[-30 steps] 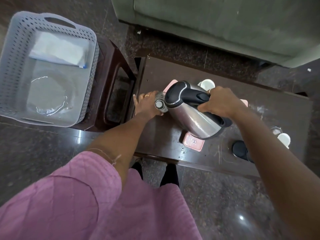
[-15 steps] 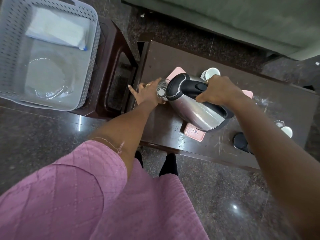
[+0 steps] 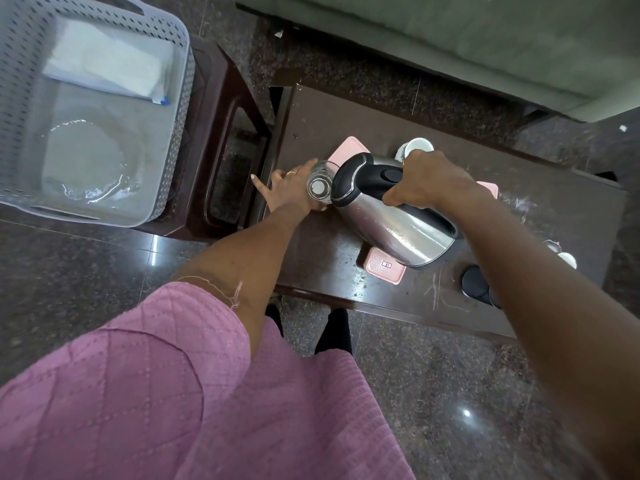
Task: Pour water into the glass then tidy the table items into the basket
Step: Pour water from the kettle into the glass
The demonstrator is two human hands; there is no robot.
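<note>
My right hand [image 3: 429, 180] grips the black handle of a steel kettle [image 3: 398, 223], which is tilted left with its spout against the rim of a clear glass [image 3: 320, 187]. My left hand [image 3: 289, 190] wraps around the glass and steadies it on the dark wooden table [image 3: 346, 109], index finger stretched out. A grey perforated basket [image 3: 180, 98] stands on a dark stool at the left, holding a white folded cloth [image 3: 107, 69] and a clear plate [image 3: 86, 161].
Pink coasters lie under and beside the kettle [image 3: 384, 270] [image 3: 346, 148]. A white cup [image 3: 417, 145] stands behind my right hand. A black kettle base [image 3: 476, 280] and another white cup [image 3: 568, 259] sit at the right. A green sofa [image 3: 450, 36] is behind.
The view has drifted a little, shifting the basket up and left. The kettle stays tilted at the glass and both hands keep their grips.
</note>
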